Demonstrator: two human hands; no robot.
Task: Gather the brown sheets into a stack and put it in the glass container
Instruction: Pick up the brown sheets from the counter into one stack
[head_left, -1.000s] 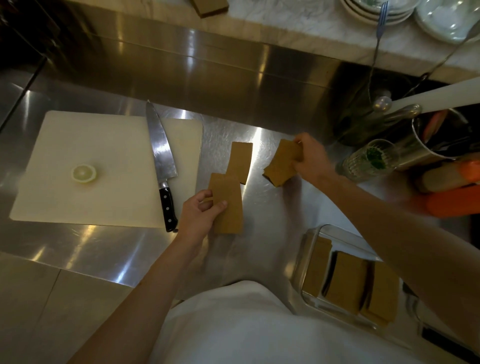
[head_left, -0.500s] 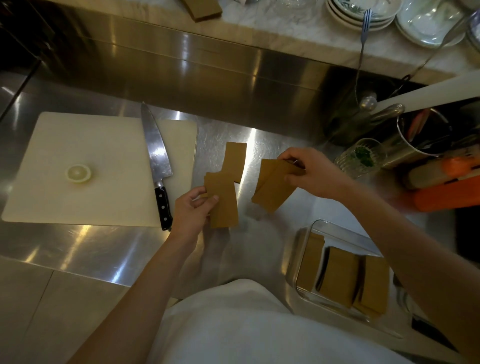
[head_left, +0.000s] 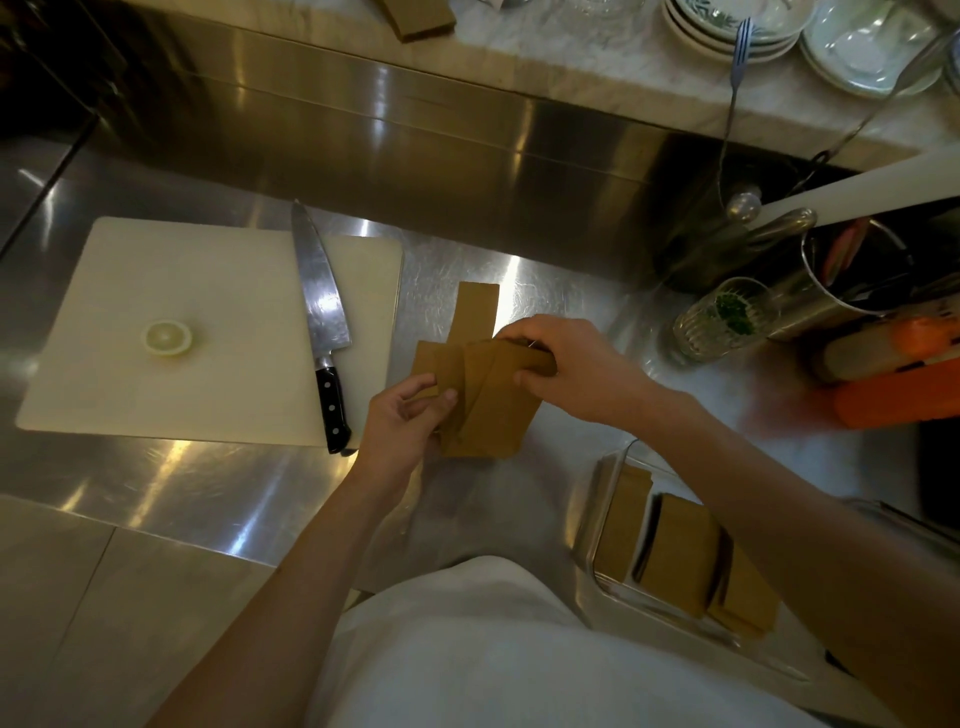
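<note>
A loose bunch of brown sheets sits fanned between both hands over the steel counter. My left hand pinches the bunch at its lower left edge. My right hand grips its upper right end from above. One more brown sheet lies flat on the counter just behind the bunch, partly under it. The glass container stands at the lower right and holds several brown sheets on edge; my right forearm crosses over it.
A white cutting board at left carries a lemon slice and a chef's knife. A glass with herbs, a metal utensil pot and orange items crowd the right. Plates and another brown stack sit on the rear ledge.
My right hand has carried its sheets leftward and laid them onto the sheets in my left hand. The two bunches are now together; the left hand has hardly moved.
</note>
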